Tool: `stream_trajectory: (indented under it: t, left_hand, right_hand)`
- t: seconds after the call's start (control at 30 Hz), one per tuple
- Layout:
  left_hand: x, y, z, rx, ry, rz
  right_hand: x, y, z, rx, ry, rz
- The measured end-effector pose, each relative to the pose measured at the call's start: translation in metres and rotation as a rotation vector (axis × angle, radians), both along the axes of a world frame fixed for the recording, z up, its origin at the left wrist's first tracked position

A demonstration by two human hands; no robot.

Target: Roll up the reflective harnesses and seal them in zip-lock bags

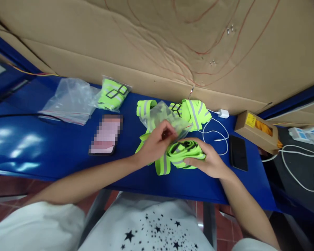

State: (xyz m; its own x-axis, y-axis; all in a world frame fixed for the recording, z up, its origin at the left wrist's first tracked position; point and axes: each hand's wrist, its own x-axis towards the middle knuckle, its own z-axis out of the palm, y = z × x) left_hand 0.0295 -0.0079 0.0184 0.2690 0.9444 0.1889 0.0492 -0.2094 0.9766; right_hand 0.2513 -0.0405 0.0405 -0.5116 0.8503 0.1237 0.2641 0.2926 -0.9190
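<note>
My right hand (209, 158) is wrapped round a rolled bundle of neon-yellow reflective strap (187, 153) with grey stripes and black parts. Close by on the left, my left hand (157, 141) is closed in a pinch at the edge of a clear plastic bag (162, 115); the fingertips are partly hidden. Beyond the hands, more reflective strap (196, 113) lies piled, partly under the bag. One loose strap end (163, 164) hangs below the left wrist onto the blue table (136, 179).
Left of the hands are a phone with a blurred screen (106, 134), a packed bag of reflective strap (112, 94) and several clear bags (70, 99). To the right lie a white charger (223, 113) with its cable, a dark phone (238, 152) and a cardboard box (256, 130). Cardboard (146, 45) walls the back.
</note>
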Motion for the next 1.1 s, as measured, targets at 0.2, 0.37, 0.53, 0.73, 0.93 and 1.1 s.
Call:
stream_trajectory:
  t: [0.2, 0.37, 0.53, 0.73, 0.93, 1.1]
  left_hand:
    - [-0.006, -0.006, 0.002, 0.120, 0.094, 0.008]
    - [-0.009, -0.011, 0.008, 0.275, 0.072, 0.068]
    - [-0.014, -0.018, 0.004, 0.667, 0.377, -0.028]
    - [-0.044, 0.003, 0.028, 0.869, 0.772, -0.414]
    - [-0.041, 0.049, 0.039, 0.822, 0.901, -0.575]
    - [-0.020, 0.058, 0.029, 0.869, 1.004, -0.488]
  right_hand:
    - [-0.002, 0.000, -0.005, 0.076, -0.046, 0.034]
    - [-0.003, 0.005, -0.007, -0.142, 0.016, -0.053]
    - [-0.007, 0.011, -0.015, -0.341, 0.127, -0.198]
    - [-0.011, 0.014, -0.027, -0.330, 0.064, -0.177]
    - [-0.008, 0.014, -0.023, -0.264, 0.025, -0.061]
    - [-0.001, 0.015, -0.024, -0.165, -0.049, -0.308]
